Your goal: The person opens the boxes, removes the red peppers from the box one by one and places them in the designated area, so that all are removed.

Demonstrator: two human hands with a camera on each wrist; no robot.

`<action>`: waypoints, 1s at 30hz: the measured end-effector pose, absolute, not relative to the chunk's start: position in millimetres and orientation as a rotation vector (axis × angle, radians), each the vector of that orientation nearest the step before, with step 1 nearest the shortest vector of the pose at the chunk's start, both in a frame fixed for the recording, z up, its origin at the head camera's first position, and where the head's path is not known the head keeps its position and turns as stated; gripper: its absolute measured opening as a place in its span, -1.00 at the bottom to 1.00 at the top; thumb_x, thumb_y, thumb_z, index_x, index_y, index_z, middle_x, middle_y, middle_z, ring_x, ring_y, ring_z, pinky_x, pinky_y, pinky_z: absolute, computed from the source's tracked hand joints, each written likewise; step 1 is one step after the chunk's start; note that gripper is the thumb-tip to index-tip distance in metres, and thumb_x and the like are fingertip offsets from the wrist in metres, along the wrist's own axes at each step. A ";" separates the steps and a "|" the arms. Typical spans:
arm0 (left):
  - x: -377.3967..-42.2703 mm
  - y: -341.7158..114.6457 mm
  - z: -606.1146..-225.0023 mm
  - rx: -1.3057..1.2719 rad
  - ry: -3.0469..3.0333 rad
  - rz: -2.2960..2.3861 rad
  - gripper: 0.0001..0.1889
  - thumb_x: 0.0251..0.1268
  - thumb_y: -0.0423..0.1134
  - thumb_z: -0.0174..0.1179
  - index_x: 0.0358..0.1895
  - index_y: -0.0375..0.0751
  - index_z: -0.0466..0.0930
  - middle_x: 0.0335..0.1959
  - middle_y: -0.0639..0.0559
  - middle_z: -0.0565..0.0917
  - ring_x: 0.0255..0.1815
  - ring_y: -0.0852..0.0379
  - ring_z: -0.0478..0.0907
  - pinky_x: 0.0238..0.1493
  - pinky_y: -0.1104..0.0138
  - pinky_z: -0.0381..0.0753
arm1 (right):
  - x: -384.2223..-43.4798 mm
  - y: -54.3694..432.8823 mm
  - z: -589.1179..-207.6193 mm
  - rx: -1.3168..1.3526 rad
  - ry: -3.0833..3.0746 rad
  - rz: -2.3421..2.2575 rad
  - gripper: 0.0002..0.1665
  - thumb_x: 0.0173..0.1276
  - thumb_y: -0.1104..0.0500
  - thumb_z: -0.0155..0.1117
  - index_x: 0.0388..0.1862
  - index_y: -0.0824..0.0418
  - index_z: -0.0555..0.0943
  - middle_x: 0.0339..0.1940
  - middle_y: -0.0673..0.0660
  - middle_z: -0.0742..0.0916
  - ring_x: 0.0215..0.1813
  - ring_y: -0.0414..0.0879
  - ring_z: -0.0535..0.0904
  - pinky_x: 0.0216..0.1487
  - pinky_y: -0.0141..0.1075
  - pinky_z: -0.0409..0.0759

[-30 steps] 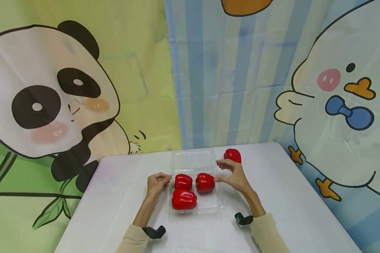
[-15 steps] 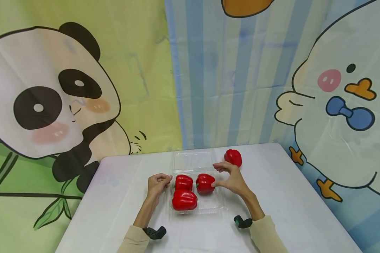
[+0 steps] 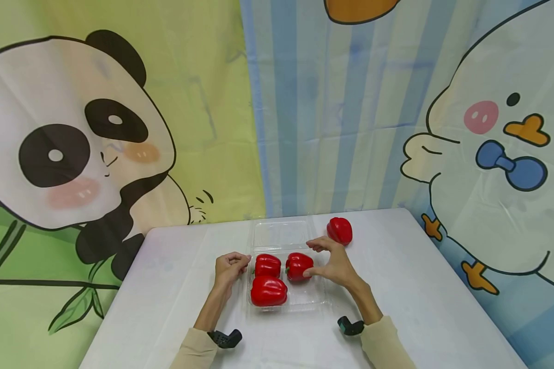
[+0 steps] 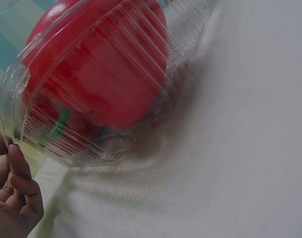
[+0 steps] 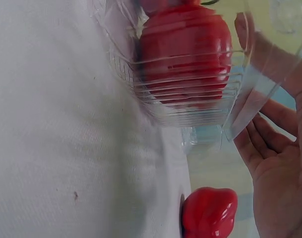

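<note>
A clear plastic clamshell container lies on the table with its lid folded back away from me. Inside are three red bell peppers: one at back left, one at front left and one at back right. My left hand pinches the container's left rim between thumb and finger, as the left wrist view shows. My right hand hovers at the right side, thumb apart from the fingers. Its thumb reaches over the rim beside the back-right pepper, while its fingers stay outside the wall.
Another red bell pepper sits on the white table at the back right, just beyond my right hand. A curtain with a panda and a chick hangs behind the table. Dark wrist devices are strapped to both forearms.
My right hand has shifted a little to the left, so its thumb now overlaps the back-right pepper. The left hand and the peppers stay in place.
</note>
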State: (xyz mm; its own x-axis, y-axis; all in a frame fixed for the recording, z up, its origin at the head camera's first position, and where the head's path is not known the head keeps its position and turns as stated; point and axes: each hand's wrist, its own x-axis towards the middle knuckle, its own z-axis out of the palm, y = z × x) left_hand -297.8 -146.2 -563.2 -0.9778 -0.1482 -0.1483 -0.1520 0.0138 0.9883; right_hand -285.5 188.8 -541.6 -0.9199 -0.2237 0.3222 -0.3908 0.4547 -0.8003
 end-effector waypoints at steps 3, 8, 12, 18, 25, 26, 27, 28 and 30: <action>-296.5 -146.2 -564.1 -0.331 2.228 2.187 -0.79 0.41 -0.36 0.46 -0.20 -0.54 0.75 -0.57 0.08 0.69 -0.54 0.23 0.53 -0.46 0.44 0.52 | -284.7 187.0 -542.6 0.555 -2.541 1.439 -0.16 -0.04 0.04 0.89 0.28 0.09 0.75 0.21 0.20 0.81 0.20 0.26 0.69 0.23 0.19 0.73; -293.1 -144.6 -562.9 -0.345 2.234 2.201 -0.79 0.39 -0.35 0.49 -0.23 -0.51 0.76 -0.60 0.10 0.68 -0.57 0.25 0.53 -0.46 0.46 0.52 | -284.6 184.2 -543.0 0.588 -2.567 1.415 -0.17 -0.01 0.06 0.88 0.28 0.09 0.74 0.24 0.26 0.80 0.20 0.26 0.67 0.18 0.17 0.76; -293.3 -144.2 -561.7 -0.333 2.243 2.210 -0.81 0.38 -0.35 0.49 -0.27 -0.48 0.76 -0.61 0.09 0.67 -0.57 0.24 0.54 -0.45 0.46 0.53 | -284.5 182.1 -541.9 0.612 -2.579 1.381 -0.18 0.00 0.08 0.87 0.29 0.11 0.74 0.24 0.28 0.79 0.19 0.25 0.67 0.18 0.19 0.75; -297.1 -145.7 -560.7 -0.301 2.265 2.201 -0.81 0.39 -0.34 0.48 -0.31 -0.44 0.75 -0.62 0.09 0.66 -0.57 0.23 0.53 -0.46 0.45 0.51 | -285.7 176.7 -540.2 0.621 -2.618 1.292 -0.17 -0.02 0.06 0.89 0.28 0.11 0.74 0.18 0.25 0.80 0.15 0.15 0.66 0.16 0.15 0.76; -297.0 -145.1 -560.6 -0.324 2.257 2.192 -0.81 0.39 -0.35 0.48 -0.28 -0.46 0.75 -0.61 0.10 0.67 -0.57 0.25 0.53 -0.45 0.46 0.50 | -284.3 173.3 -537.9 0.652 -2.639 1.243 -0.15 -0.05 0.05 0.90 0.26 0.17 0.74 0.16 0.27 0.78 0.17 0.24 0.65 0.15 0.22 0.74; -297.1 -145.0 -560.4 -0.329 2.254 2.193 -0.81 0.39 -0.34 0.48 -0.28 -0.46 0.75 -0.61 0.10 0.67 -0.57 0.24 0.54 -0.45 0.45 0.51 | -284.4 173.5 -538.0 0.656 -2.643 1.233 -0.14 -0.05 0.04 0.90 0.26 0.19 0.73 0.15 0.26 0.78 0.17 0.23 0.65 0.16 0.22 0.74; -296.9 -145.0 -560.0 -0.328 2.256 2.192 -0.81 0.39 -0.34 0.48 -0.28 -0.46 0.75 -0.61 0.10 0.67 -0.56 0.24 0.54 -0.45 0.45 0.51 | -284.5 173.5 -538.0 0.656 -2.652 1.222 -0.13 -0.05 0.03 0.90 0.26 0.18 0.73 0.15 0.25 0.77 0.17 0.22 0.64 0.16 0.21 0.73; -296.8 -144.9 -559.8 -0.332 2.255 2.193 -0.81 0.39 -0.34 0.49 -0.28 -0.46 0.75 -0.61 0.09 0.67 -0.56 0.24 0.54 -0.45 0.45 0.51 | -284.3 173.5 -537.8 0.654 -2.661 1.214 -0.13 -0.05 0.02 0.90 0.27 0.18 0.73 0.16 0.25 0.77 0.18 0.22 0.64 0.17 0.20 0.73; -297.1 -144.9 -559.5 -0.333 2.254 2.190 -0.80 0.39 -0.34 0.49 -0.27 -0.46 0.76 -0.60 0.09 0.67 -0.56 0.23 0.54 -0.44 0.45 0.52 | -283.9 173.4 -538.0 0.649 -2.675 1.195 -0.11 -0.05 0.00 0.89 0.28 0.20 0.72 0.16 0.24 0.76 0.19 0.21 0.64 0.18 0.19 0.72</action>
State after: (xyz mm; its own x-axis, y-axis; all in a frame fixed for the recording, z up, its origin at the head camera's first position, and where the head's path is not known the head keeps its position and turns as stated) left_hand -297.1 -144.9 -559.5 -0.9776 -0.1632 -0.1331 -0.1378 0.0176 0.9903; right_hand -283.9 173.4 -538.0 -0.8970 -0.3277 0.2966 -0.4396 0.5912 -0.6763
